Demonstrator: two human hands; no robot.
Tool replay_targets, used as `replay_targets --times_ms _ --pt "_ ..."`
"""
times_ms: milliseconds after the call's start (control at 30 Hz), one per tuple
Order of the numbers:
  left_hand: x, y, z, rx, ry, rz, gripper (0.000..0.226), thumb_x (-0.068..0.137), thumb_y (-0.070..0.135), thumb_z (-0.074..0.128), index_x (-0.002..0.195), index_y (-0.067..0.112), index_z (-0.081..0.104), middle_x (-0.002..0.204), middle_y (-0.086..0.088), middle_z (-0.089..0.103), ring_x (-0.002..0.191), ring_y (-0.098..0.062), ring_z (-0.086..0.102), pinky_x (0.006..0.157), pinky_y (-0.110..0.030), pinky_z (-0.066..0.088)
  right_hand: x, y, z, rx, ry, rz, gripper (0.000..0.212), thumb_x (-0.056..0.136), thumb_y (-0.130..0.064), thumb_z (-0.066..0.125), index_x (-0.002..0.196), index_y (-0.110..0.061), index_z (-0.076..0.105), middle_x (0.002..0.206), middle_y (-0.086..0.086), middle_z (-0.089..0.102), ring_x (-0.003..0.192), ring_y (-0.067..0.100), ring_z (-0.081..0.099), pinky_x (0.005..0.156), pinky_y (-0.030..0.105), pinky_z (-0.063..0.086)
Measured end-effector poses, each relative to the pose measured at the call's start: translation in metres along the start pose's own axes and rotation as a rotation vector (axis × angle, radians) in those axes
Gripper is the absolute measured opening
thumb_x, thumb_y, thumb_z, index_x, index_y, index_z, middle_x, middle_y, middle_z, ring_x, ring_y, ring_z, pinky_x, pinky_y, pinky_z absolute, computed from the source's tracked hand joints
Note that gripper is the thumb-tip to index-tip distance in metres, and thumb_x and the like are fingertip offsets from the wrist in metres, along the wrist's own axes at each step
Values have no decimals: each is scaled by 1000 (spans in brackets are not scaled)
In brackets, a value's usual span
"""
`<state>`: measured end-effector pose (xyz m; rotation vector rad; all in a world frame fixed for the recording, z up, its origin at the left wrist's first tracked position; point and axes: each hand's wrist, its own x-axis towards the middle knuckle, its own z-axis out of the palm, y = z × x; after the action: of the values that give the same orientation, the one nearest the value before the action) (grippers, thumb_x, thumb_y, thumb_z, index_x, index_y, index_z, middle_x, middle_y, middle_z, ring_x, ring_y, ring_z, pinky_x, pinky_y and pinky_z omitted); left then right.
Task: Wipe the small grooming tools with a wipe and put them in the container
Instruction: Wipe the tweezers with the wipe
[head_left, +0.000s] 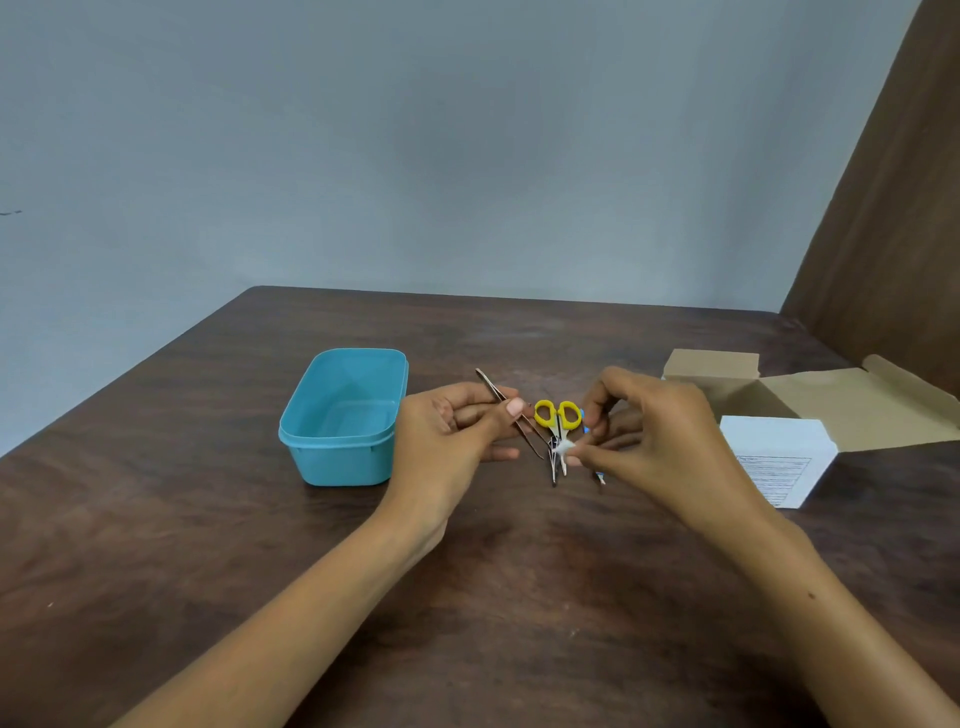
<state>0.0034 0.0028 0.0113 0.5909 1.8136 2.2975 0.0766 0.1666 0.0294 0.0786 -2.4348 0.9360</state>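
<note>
Two hands: left hand (451, 435) grips tweezers (506, 408), right hand (655, 422) pinches wipe (567, 448).

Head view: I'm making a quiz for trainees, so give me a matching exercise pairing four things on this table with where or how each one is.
Things:
1. tweezers
2. wipe
3. scissors
4. container

States:
A. lying on the table between the two hands
B. pinched in the right hand
C. open, nothing visible inside, left of the hands
D. held in the left hand

Pairs: 1-D, 2-B, 3-A, 4-C
</note>
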Motion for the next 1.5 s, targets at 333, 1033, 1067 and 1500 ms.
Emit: replay_targets --times_ms 333,1033,1067,1500 --pt "-3 -3 2 32 -35 -29 9 82 8 69 89 2 71 82 -12 76 79 -20 74 56 -22 57 -1 -4 9 207 9 130 20 63 1 83 71 -5 66 71 -1 70 64 6 69 60 14 54" --pt "-3 -3 2 32 -61 -73 11 82 7 69 89 -1 70 82 -13 76 79 -19 74 55 -22 57 0 -2 11 191 -57 218 19 67 -1 80 69 -18 71 70 4 73 65 11 70 64 20 55" --pt "-3 -3 2 24 -61 -73 11 82 8 69 88 -1 70 83 -13 75 79 -19 74 55 -21 57 0 -1 9 240 -62 227 18 67 -1 80 72 -16 72 71 4 73 66 11 70 63 19 55" --pt "-1 0 0 -8 -24 -125 13 83 10 68 91 0 70 84 -11 76 79 -16 74 56 -20 57 1 0 10 307 58 231 9 71 -2 78 77 -7 72 76 -6 73 70 9 71 67 20 56"
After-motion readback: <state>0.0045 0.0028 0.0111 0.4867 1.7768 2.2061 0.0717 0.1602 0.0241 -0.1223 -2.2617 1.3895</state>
